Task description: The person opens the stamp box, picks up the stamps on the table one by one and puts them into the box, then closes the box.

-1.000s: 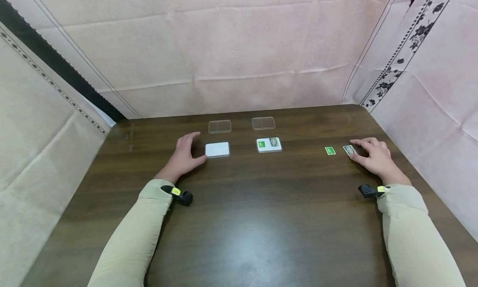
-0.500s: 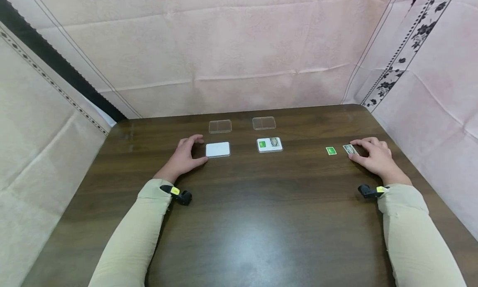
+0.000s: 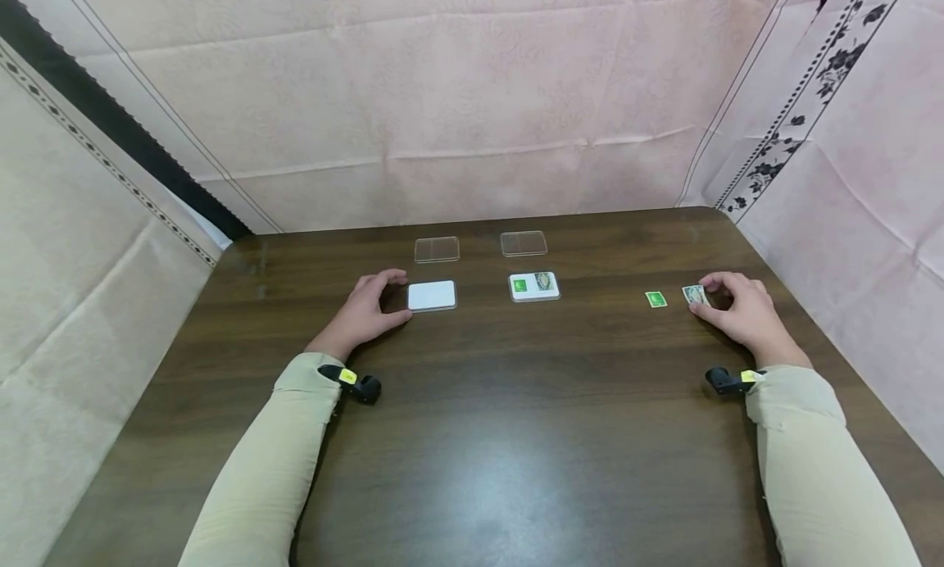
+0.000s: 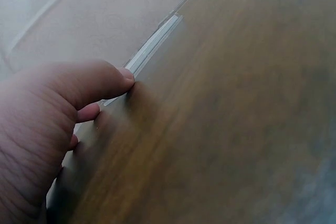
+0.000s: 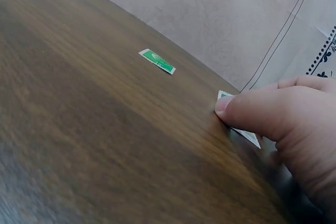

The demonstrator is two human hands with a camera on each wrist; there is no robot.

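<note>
Right hand [image 3: 741, 311] pinching grey stamp [image 3: 693, 293] at edge, right of green stamp [image 3: 655, 299]. Left hand [image 3: 361, 310]: thumb touching white box [image 3: 432, 296]; firmer hold, cannot tell. Best pinch lightly, avoid creasing.

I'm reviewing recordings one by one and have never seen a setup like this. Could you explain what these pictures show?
There is no machine here: a person works with two bare hands. The wide picture comes from a head camera looking forward and down; the two closer ones come from cameras worn on each wrist.

On the table lie a white case, a second case showing two small pictures, two clear pieces behind them, and a green stamp.

The left hand has its thumb at the white case's edge. The right hand pinches a grey stamp.
</note>
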